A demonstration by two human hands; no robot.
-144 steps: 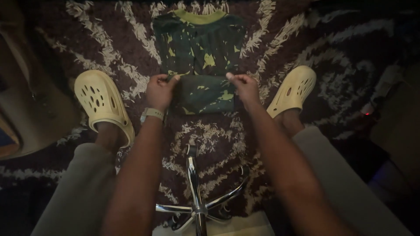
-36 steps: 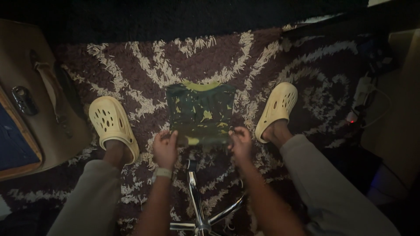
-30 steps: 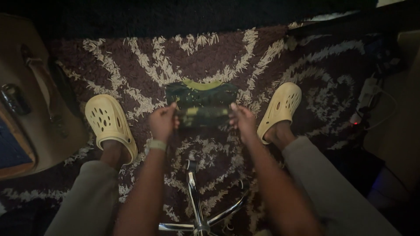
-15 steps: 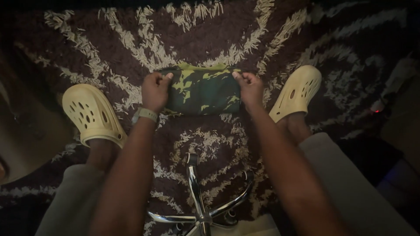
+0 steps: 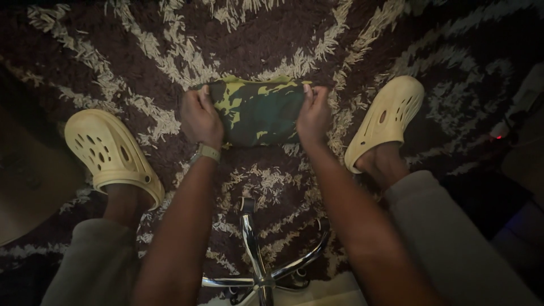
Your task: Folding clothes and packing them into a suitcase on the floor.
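since half a second ago both hands have slid from the top corners of the folded garment [image 5: 258, 110] down along its side edges, and the bundle looks a little narrower and more squared.

left hand [image 5: 199, 118] is closed over the left edge, fingers curled round the cloth; right hand [image 5: 313, 113] does the same on the right edge, thumb up near the top corner. the green and yellow patterned garment lies flat between the two grips on the shaggy brown and cream rug [image 5: 266, 45], its light green collar band just beyond the fingertips.

outside each grip sits a pale yellow clog [image 5: 110, 153] and [image 5: 387, 118], well apart from the cloth. nearer the body than the grips stands the chrome chair base [image 5: 258, 266].

to do this well, i judge the hands should press evenly on both edges, keep the layers lined up, and smooth from the edges toward the middle so no fold bunches.
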